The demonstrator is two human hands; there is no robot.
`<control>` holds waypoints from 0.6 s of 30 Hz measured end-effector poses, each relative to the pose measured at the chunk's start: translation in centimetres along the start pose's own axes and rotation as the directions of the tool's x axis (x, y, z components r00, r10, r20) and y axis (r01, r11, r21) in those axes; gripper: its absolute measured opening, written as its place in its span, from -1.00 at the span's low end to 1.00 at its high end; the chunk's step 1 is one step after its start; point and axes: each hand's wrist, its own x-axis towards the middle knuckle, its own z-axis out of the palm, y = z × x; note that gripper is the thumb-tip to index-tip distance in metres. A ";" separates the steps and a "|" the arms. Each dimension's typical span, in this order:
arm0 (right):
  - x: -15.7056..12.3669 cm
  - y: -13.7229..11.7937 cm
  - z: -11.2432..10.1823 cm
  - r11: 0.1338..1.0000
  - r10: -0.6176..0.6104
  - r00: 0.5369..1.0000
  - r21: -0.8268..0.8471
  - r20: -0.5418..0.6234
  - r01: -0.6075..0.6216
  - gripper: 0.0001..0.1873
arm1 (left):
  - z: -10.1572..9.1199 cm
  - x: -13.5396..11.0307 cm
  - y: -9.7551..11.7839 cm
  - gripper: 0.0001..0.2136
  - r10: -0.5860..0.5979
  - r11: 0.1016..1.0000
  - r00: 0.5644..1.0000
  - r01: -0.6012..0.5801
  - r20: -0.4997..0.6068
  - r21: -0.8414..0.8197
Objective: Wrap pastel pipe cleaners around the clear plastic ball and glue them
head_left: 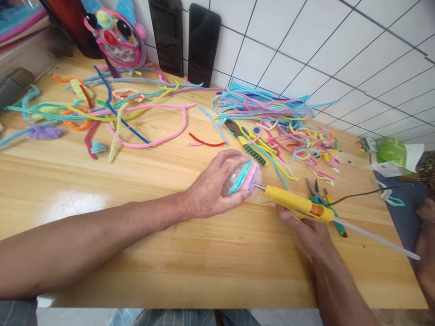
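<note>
My left hand (214,185) is closed over a small clear round piece wrapped with pastel pipe cleaners (245,177), pressing it on the wooden table (170,253). My right hand (307,228) grips a yellow hot glue gun (297,204). Its metal tip touches the right side of the wrapped piece. A clear glue stick (377,238) sticks out of the gun's back, and a black cord (370,192) runs off to the right.
Loose pipe cleaners (272,108) lie in a pile at the back right, and more (102,113) spread across the back left. Green-handled pliers (246,142) and small cutters (317,192) lie near my hands. A pipe-cleaner face figure (117,36) leans on the tiled wall.
</note>
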 end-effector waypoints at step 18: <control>0.1 -0.8 0.2 1.000 0.015 1.000 0.026 -0.005 -0.014 -0.69 | -0.3 0.1 -0.1 -0.38 -0.018 1.000 1.000 0.018 0.022 0.001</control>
